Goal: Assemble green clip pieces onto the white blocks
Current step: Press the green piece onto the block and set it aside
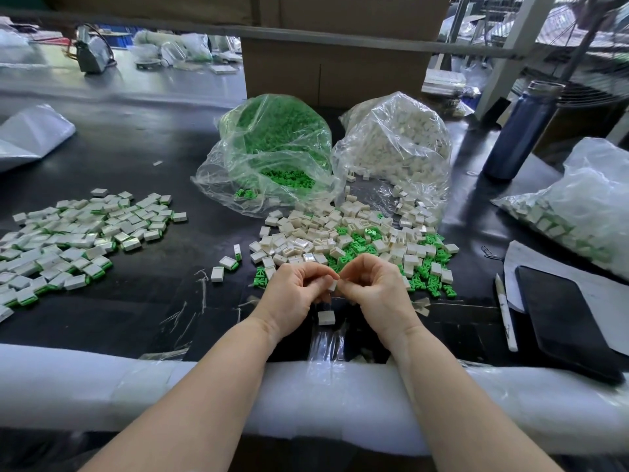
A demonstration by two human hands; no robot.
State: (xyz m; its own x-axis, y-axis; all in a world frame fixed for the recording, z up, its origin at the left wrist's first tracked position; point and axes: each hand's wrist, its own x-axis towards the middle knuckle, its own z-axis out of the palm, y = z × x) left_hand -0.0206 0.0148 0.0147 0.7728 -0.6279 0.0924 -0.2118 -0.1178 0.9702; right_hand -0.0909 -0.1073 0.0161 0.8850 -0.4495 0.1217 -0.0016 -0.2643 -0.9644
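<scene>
My left hand (pixel 295 294) and my right hand (pixel 373 287) meet fingertip to fingertip above the black table, both pinching one small white block (pixel 333 285). Whether a green clip is between the fingers is hidden. Another white block (pixel 326 317) lies on the table just below the hands. Right behind the hands is a loose heap of white blocks (pixel 326 233) mixed with green clips (pixel 427 275). A pile of blocks with green clips fitted (pixel 71 240) is spread out at the left.
Two open clear bags stand behind the heap: green clips (pixel 272 144) and white blocks (pixel 398 144). At right are a bag of finished pieces (pixel 578 212), a blue bottle (pixel 520 131), a black tablet (pixel 568 325) and a white pen (pixel 506 313). White foam padding (pixel 102 379) lines the near edge.
</scene>
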